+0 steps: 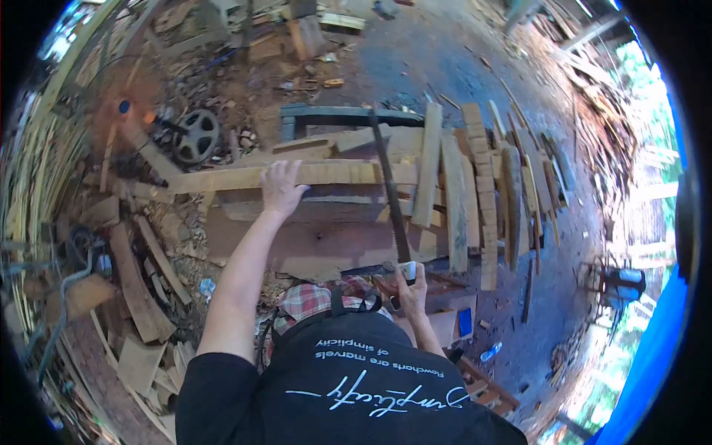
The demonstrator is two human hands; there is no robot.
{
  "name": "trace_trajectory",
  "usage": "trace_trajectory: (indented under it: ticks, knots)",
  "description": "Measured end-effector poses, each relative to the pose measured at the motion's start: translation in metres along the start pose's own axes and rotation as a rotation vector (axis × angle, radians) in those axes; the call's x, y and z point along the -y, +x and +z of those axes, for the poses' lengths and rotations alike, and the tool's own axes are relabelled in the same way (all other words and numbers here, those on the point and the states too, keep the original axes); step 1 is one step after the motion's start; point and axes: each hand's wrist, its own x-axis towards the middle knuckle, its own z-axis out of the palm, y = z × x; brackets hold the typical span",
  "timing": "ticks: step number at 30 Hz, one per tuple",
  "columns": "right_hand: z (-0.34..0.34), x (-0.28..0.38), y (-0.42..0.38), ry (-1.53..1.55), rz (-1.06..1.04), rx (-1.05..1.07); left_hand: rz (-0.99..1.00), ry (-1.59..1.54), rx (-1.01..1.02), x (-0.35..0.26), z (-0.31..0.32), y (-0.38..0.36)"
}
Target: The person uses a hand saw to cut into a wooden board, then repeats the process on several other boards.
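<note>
A long, narrow wooden plank [330,174] lies crosswise on the low wooden workbench [297,245]. My left hand [282,189] grips the plank from above, fingers over its far side and thumb out to the right. In my right hand [411,289], close to my body, is the pale handle of a hand saw [393,196]. Its long dark blade points away from me and crosses the plank near the right end. The fingers of my right hand are wrapped round the handle and partly hidden.
Several cut wood pieces [456,200] lean in a row to the right. A spoked wheel [196,136] and a blurred spinning fan [124,107] stand at the left. Wood scraps [141,282] and shavings cover the floor nearby. A clear bottle [491,351] lies at the lower right.
</note>
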Motion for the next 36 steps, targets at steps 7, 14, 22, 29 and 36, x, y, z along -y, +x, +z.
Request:
trace_trajectory:
  ticks: [7, 14, 22, 29, 36]
  knots:
    - [-0.008, -0.008, 0.032, 0.107, 0.009, 0.072, -0.133, -0.039, -0.076, -0.036, 0.017, 0.002]
    - [-0.016, -0.006, 0.059, 0.138, 0.007, 0.036, -0.134, -0.014, -0.116, -0.039, 0.01, -0.007]
    - [-0.019, -0.001, 0.045, 0.23, -0.078, -0.061, -0.153, -0.065, -0.167, -0.048, -0.006, -0.037]
    - [-0.036, -0.003, 0.024, 0.268, -0.058, -0.123, -0.057, -0.074, -0.005, -0.094, 0.017, 0.016]
    - [-0.052, -0.002, -0.009, 0.293, 0.021, -0.213, -0.046, 0.022, 0.293, -0.093, 0.009, 0.052]
